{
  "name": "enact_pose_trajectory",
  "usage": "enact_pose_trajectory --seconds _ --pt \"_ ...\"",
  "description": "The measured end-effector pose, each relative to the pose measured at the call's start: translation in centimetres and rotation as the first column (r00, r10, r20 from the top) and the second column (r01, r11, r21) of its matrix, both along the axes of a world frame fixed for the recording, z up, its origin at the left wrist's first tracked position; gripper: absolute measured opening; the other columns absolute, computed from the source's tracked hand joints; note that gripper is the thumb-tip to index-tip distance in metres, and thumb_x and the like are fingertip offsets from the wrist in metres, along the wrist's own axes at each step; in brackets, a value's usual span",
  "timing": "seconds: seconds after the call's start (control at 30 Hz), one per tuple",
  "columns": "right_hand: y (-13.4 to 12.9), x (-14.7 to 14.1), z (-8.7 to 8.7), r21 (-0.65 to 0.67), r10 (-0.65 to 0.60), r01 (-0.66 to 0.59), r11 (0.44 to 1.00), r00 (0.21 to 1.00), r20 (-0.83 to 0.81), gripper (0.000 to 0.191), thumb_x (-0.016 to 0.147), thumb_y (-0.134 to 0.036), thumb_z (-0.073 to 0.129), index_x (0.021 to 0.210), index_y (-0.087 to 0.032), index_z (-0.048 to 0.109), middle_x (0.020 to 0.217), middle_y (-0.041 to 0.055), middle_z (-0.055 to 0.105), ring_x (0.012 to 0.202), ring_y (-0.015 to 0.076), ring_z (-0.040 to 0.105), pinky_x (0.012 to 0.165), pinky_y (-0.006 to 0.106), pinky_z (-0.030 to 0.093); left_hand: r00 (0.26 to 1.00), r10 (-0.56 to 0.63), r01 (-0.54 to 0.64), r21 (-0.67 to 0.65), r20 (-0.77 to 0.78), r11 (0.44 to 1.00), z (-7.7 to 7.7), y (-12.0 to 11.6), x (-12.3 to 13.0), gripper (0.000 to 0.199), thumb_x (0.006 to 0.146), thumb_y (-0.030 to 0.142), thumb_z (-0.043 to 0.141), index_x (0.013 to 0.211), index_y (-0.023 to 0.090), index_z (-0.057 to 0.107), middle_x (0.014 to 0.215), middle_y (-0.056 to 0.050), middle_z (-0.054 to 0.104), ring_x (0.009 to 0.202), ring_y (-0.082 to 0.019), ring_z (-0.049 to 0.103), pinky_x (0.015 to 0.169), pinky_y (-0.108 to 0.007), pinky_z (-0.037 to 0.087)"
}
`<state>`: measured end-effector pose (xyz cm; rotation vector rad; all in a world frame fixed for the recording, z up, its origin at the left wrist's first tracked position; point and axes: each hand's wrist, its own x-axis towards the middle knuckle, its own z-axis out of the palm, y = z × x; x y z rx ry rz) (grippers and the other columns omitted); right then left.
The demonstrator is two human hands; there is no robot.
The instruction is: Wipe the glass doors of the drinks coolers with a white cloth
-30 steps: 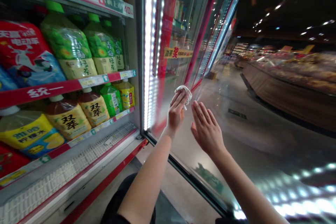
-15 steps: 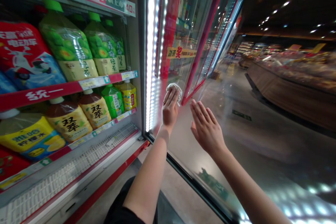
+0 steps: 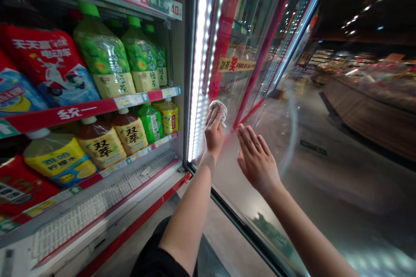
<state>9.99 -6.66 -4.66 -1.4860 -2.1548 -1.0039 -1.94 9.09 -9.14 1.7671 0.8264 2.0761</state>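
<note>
A glass door [image 3: 240, 177] with a dark lower frame stands swung open beside a drinks cooler. My left hand [image 3: 214, 132] presses a crumpled white cloth [image 3: 223, 110] against the glass, near the bright light strip. The cloth shows around and beyond its fingertips. To the right, my right hand [image 3: 258, 158] is held flat at the glass, fingers stretched out and nothing in it. Whether its palm touches the pane cannot be made out.
Cooler shelves [image 3: 81, 110] with several drink bottles fill the left side. A white wire rack [image 3: 107, 199] lies below them. Beyond the glass are a wooden display stand [image 3: 367, 114] and a green floor sign [image 3: 313, 147].
The cooler and door have shifted right in view. My left hand and the cloth appear slightly further right, while my right hand is almost in the same place. A curved pale streak now shows on the glass.
</note>
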Motion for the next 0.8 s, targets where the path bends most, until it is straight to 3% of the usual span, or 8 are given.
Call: enact_pose_trajectory --seconds 0.13,0.3,0.4,0.6,0.8 --pt "0.2 0.1 0.0 0.002 0.01 -0.01 1.0 1.0 0.02 0.1 0.101 -0.017 0.054 0.175 -0.018 -0.014 0.176 0.0079 0.039 0.161 0.0247 0.043 0.131 0.041 0.037 0.995 0.042 -0.035 -0.081 0.088 0.996 0.7 2.3 -0.8 0.059 0.107 0.007 0.038 0.16 0.028 0.056 0.173 -0.003 0.048 0.165 -0.02 0.036 0.139 -0.047 0.032" --pt "0.3 0.3 -0.2 0.002 0.004 -0.004 1.0 1.0 0.019 0.098 0.102 -0.016 0.052 0.175 -0.019 -0.014 0.176 0.0078 0.038 0.161 0.0239 0.043 0.132 0.041 0.036 1.0 -0.012 0.012 -0.014 -0.011 1.0 2.2 4.9 -3.3 0.058 0.106 0.009 0.042 0.156 0.03 0.06 0.17 -0.001 0.052 0.163 -0.019 0.039 0.14 -0.045 0.028" --pt "0.3 0.2 -0.3 -0.002 0.004 -0.004 1.0 1.0 0.018 0.097 0.103 -0.017 0.05 0.175 -0.019 -0.015 0.176 0.0081 0.039 0.16 0.0239 0.044 0.132 0.042 0.036 0.998 -0.047 0.047 -0.002 -0.043 0.999 1.8 5.7 -4.4 0.057 0.106 0.011 0.043 0.157 0.031 0.06 0.171 -0.001 0.051 0.163 -0.02 0.04 0.14 -0.045 0.027" --pt "-0.2 0.0 -0.1 -0.024 0.001 0.0 1.0 0.999 0.041 0.099 0.103 -0.018 0.051 0.174 -0.017 -0.018 0.175 0.0087 0.04 0.161 0.0242 0.043 0.13 0.04 0.039 1.0 0.004 -0.005 -0.102 -0.01 0.995 0.7 7.7 -4.7 0.068 0.1 0.004 0.047 0.162 0.032 0.053 0.175 0.0 0.045 0.164 -0.018 0.038 0.138 -0.04 0.03" --pt "-1.1 0.0 0.2 -0.001 -0.021 0.021 1.0 0.999 0.031 0.098 0.103 -0.016 0.051 0.174 -0.017 -0.016 0.175 0.0084 0.04 0.161 0.024 0.043 0.128 0.042 0.042 0.994 0.101 -0.094 -0.137 0.047 0.986 0.4 6.6 -3.3 0.068 0.099 0.001 0.043 0.16 0.028 0.056 0.171 -0.003 0.051 0.163 -0.019 0.041 0.139 -0.042 0.028"
